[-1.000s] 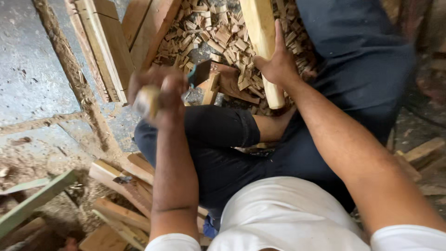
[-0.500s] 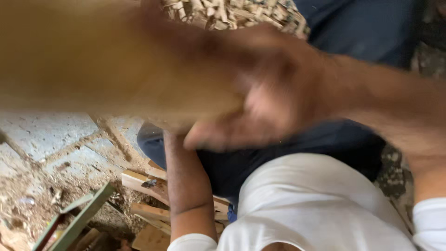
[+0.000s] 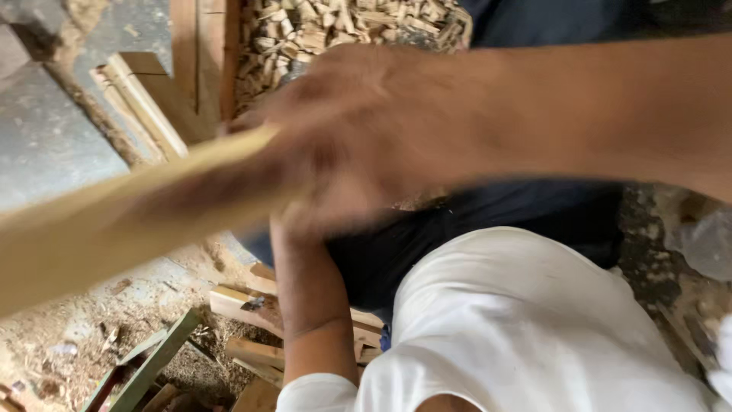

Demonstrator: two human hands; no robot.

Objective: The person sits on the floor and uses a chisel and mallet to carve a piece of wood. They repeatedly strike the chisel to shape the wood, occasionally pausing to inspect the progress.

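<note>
While blurred — right hand (image 3: 366, 130) on wooden slat (image 3: 114, 221)

A long wooden board (image 3: 114, 221) is stretched from the near left up to the centre, where it is gripped by the right hand (image 3: 366, 130). A heap of wood chips (image 3: 343, 27) is piled far behind it. Planks (image 3: 145, 99) are leaned at far left; offcuts (image 3: 244, 305) are scattered on the floor (image 3: 84, 328) near left.

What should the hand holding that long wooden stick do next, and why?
Probably slow down and steady the wooden stick. The right hand gripping it is blurred close to the camera and hides the left hand, so where the stick would land cannot be seen.
</note>
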